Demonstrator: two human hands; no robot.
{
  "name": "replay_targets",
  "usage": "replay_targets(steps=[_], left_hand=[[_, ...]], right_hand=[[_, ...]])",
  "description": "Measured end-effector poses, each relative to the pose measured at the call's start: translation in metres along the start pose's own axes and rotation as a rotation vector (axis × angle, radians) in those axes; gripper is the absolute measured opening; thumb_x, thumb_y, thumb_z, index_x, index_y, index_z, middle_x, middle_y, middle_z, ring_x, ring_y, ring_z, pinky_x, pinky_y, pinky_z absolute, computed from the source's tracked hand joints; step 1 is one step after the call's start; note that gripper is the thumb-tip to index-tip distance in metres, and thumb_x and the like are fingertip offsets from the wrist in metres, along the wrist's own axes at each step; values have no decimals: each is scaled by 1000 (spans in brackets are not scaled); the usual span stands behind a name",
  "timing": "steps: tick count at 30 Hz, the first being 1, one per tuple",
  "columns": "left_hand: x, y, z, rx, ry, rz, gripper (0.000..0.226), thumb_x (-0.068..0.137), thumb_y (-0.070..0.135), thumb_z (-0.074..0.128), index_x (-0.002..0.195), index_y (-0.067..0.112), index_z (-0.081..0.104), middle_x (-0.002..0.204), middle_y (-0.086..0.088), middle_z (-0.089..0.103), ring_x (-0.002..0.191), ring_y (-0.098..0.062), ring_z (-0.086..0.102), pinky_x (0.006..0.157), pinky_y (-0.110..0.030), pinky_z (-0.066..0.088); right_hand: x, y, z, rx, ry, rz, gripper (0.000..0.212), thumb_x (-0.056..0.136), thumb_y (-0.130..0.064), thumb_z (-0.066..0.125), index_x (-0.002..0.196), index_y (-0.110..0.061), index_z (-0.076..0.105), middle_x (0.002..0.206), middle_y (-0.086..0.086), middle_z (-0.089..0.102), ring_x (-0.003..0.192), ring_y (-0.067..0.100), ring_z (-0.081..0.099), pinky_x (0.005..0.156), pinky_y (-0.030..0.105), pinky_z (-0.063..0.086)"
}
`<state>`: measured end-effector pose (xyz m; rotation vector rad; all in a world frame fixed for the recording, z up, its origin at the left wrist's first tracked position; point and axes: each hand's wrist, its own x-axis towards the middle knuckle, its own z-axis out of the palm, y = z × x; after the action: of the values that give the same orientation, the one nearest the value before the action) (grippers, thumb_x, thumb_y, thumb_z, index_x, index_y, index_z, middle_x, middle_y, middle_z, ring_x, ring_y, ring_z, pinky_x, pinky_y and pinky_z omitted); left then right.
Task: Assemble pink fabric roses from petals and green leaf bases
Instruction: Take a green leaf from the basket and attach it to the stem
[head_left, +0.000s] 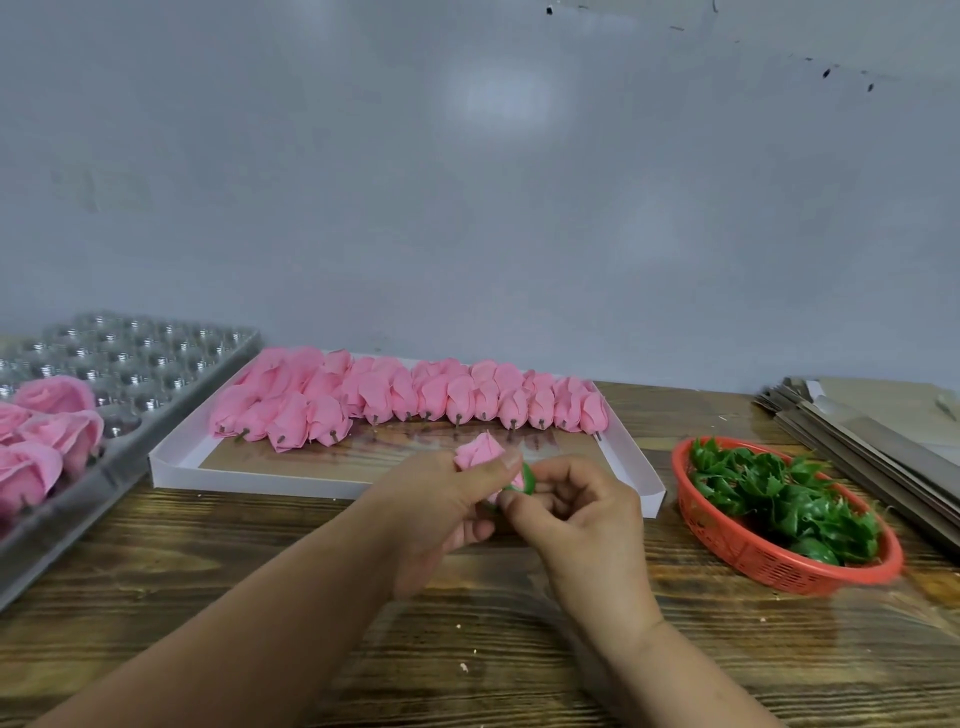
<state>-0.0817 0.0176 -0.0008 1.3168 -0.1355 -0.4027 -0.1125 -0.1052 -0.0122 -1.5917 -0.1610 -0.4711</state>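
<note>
- A plain grey-blue wall (467, 182) backs a dark wood-grain table (260, 597); the whole scene is seen from above the person's hands.
- The left hand (441, 514) grips a pink rose bud (480, 451), its thumb and fingers curled round the bud's lower part, so the petal tip pokes up beyond the thumb.
- The right hand (582, 514) pinches a green leaf base (528, 478) with fingers curled, holding it against the bottom of the bud; the two sets of fingertips meet there.
- Just beyond the fingers lies a shallow white tray (171, 470) with a brown cardboard floor, and along its far side sit rows of pink petal buds (395, 397), each with a short dark stem pointing toward the hands.
- Out to the right of the right hand's fingers, apart from them, stands a red plastic basket (727, 551) heaped with green leaf bases (779, 499).
- Past the basket, at the far right edge, is a stack of flat grey-brown cardboard sheets (872, 421).
- Well off to the left of the left hand's fingers rests a clear plastic cavity tray (156, 358), with finished pink roses (57, 421) seated in its near cells.
</note>
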Motion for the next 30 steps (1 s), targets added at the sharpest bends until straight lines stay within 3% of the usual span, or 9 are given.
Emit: replay_targets(steps=[2, 5, 9, 12, 18, 25, 28, 30], left_hand=[[1, 1, -4, -12, -4, 21, 29, 63, 29, 70, 82, 8, 69, 71, 0, 68, 61, -5, 59, 55, -16, 48], [2, -1, -7, -4, -16, 63, 33, 56, 29, 73, 79, 7, 69, 69, -2, 67, 63, -9, 60, 60, -20, 50], [2, -1, -11, -46, -65, 68, 24, 58, 24, 73, 74, 7, 71, 70, -5, 67, 60, -10, 60, 55, -18, 51], [1, 2, -10, -76, -104, 58, 21, 60, 22, 72, 73, 6, 72, 71, -6, 68, 61, -11, 60, 55, -18, 51], [-4, 10, -12, -66, -169, 59, 29, 68, 18, 68, 92, 3, 68, 75, -5, 68, 66, -12, 61, 62, -19, 52], [-13, 9, -21, -3, -73, 81, 21, 69, 15, 65, 84, 2, 71, 75, -8, 70, 67, -12, 64, 61, -21, 55], [-26, 11, -38, 46, -31, 88, 21, 68, 17, 67, 84, 5, 73, 82, -10, 71, 75, -16, 65, 67, -23, 54], [-36, 13, -53, 74, -42, 88, 20, 68, 19, 67, 82, 6, 75, 85, -10, 71, 78, -16, 65, 69, -23, 53]], right_hand=[[1, 0, -2, 54, -7, 52, 18, 71, 8, 71, 71, -8, 63, 58, 9, 60, 55, 16, 54, 56, 27, 48], [2, 0, -1, 179, -28, 177, 16, 74, 9, 68, 70, -5, 62, 53, 9, 62, 45, 15, 55, 48, 22, 49], [5, 1, -2, 327, -76, 305, 10, 73, 8, 65, 73, -1, 60, 57, 13, 64, 43, 17, 58, 45, 23, 50], [6, 1, -4, 378, -107, 345, 16, 60, -6, 69, 73, -1, 62, 59, 14, 65, 45, 17, 59, 45, 22, 51], [6, 2, -3, 497, -133, 408, 19, 56, -9, 66, 73, -1, 62, 59, 18, 62, 44, 18, 60, 44, 23, 52], [3, 9, 0, 462, -248, 394, 27, 56, -14, 73, 81, -4, 70, 71, 19, 68, 54, 19, 65, 52, 24, 55], [-1, 13, 3, 392, -292, 401, 52, 56, -23, 75, 103, -5, 65, 82, 17, 71, 65, 21, 67, 55, 24, 56], [-2, 16, 4, 342, -291, 432, 55, 57, -25, 73, 107, -5, 61, 81, 15, 70, 65, 21, 67, 54, 24, 54]])
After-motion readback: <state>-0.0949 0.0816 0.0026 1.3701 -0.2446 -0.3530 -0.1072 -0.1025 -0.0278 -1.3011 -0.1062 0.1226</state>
